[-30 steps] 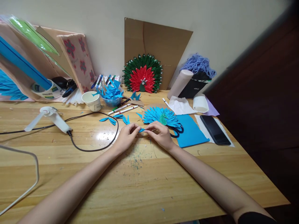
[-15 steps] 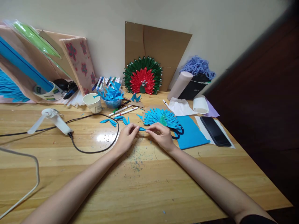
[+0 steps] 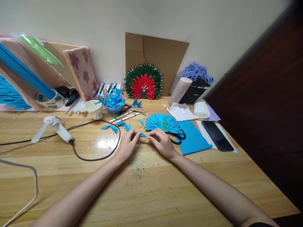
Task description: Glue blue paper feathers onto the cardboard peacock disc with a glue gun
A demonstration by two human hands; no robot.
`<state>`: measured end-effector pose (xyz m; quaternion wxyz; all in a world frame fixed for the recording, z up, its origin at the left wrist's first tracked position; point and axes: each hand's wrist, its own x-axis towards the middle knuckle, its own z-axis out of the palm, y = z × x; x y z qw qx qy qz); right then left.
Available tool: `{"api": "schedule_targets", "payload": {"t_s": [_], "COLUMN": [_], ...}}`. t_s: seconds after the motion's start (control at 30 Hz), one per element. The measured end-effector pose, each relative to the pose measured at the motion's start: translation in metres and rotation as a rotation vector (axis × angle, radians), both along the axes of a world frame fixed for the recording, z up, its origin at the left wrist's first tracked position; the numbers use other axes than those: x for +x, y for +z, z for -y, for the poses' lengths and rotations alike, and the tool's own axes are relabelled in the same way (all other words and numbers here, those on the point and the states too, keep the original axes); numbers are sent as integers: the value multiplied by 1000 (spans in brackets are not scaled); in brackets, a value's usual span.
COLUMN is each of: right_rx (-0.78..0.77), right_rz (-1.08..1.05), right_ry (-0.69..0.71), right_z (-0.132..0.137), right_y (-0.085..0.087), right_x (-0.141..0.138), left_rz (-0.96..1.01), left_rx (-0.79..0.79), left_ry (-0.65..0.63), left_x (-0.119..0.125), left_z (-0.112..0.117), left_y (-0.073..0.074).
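Between my hands is a small folded blue paper petal (image 3: 143, 135). My left hand (image 3: 129, 143) pinches its left end, and my right hand (image 3: 162, 142) pinches the pointed right tip between thumb and finger. Just beyond lies a blue fan-shaped paper peacock (image 3: 153, 122) with a green body. Black scissor handles (image 3: 181, 135) stick out beside my right hand, over a blue sheet (image 3: 195, 138). Several loose blue petals (image 3: 113, 128) are on the table left of and behind my left hand.
A glue gun (image 3: 59, 129) with a looping black cable lies at left. Behind stand a paper cup (image 3: 93, 109), a bowl (image 3: 114, 109) of blue paper pieces, markers (image 3: 127, 118) and a red-green paper peacock (image 3: 143, 83) against cardboard. A phone (image 3: 217, 135) lies at right.
The view has tilted slightly, so the scene sits lower in the picture. Both hands still pinch the petal, and less of it shows between the fingers.
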<state>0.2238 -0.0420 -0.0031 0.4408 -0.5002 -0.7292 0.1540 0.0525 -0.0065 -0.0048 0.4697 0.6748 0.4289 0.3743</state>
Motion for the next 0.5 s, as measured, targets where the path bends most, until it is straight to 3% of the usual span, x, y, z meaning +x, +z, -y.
{"api": "schedule_targets", "payload": {"t_s": [0.27,0.5], "right_rx": [18,60], "right_rz": [50,34], "right_ry": [21,-10], "right_z": [1,1], "right_y": [-1,0], "right_x": [-2,-2], "left_rz": [19,7], "left_rx": [-5,43], "left_ry": [-1,80], "left_x": [0,-1], "left_z": [1,1], "left_y": [0,-2]}}
